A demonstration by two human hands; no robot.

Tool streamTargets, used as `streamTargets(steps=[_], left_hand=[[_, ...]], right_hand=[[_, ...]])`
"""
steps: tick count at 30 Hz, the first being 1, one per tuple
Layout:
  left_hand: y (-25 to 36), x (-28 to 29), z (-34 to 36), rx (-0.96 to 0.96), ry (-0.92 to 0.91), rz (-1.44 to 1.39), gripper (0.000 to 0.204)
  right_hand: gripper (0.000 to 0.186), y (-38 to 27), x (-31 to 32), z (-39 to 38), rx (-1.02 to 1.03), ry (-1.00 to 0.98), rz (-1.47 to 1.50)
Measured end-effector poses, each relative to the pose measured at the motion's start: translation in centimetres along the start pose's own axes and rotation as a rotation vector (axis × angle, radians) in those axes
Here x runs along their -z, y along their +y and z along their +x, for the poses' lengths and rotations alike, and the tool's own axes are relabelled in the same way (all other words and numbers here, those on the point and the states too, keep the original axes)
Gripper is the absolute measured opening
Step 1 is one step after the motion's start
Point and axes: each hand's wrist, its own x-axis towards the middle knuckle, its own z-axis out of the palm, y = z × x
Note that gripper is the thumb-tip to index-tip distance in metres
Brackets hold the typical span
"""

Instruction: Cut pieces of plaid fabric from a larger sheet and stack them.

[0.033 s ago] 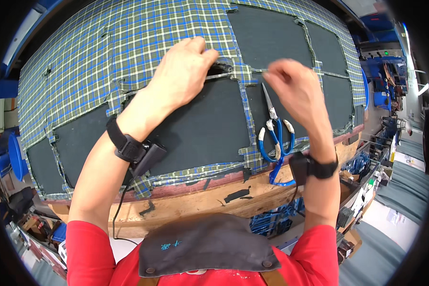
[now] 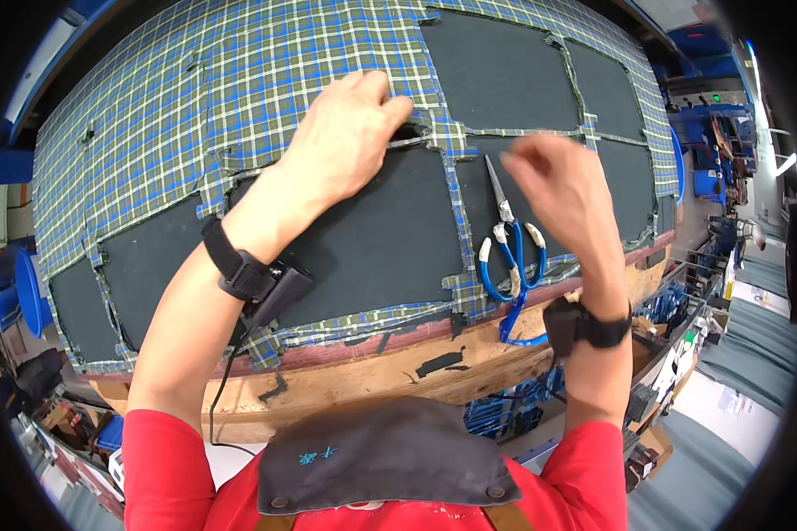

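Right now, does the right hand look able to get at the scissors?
Probably yes: the right hand is just to the right of the scissors, and nothing appears to cover them. The hand is blurred, though, so whether it already holds something is unclear.

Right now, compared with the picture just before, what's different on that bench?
The right hand has drawn back slightly toward the person; it is blurred, so I can't tell if it holds anything. The left hand has shifted a touch rightward at the plaid cloth. The scissors and cloth look unchanged.
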Motion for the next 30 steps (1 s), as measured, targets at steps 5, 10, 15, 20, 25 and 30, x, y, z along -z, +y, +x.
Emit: streamTargets(steps=[5, 10, 15, 20, 25, 30], left_hand=[[1.3, -1.8, 1.5, -0.027, 0.087, -0.017, 0.025], [1.6, -2.2, 0.6, -0.009, 0.127, -0.070, 0.032], [1.4, -2.4, 0.7, -0.021, 0.139, -0.036, 0.034], [1.7, -2.3, 0.8, -0.009, 0.150, -0.038, 0.031], [1.6, -2.2, 0.6, 0.011, 0.151, -0.029, 0.030], [1.8, -2.4, 0.7, 0.024, 0.159, -0.054, 0.029]], right_hand=[[0.026, 3.4, -1.5, -8.4, -0.095, -0.035, -0.237], [0.029, 1.8, -2.9, -9.8, -0.140, -0.002, -0.222], [0.032, 2.5, -1.9, -9.1, -0.237, -0.090, -0.238], [0.042, 0.5, 1.9, -8.3, -0.539, -0.231, 0.199], [0.047, -2.2, -0.7, -7.2, -0.582, -0.442, 1.058], [0.058, -2.8, -3.1, -7.2, -0.618, -0.479, 1.316]])
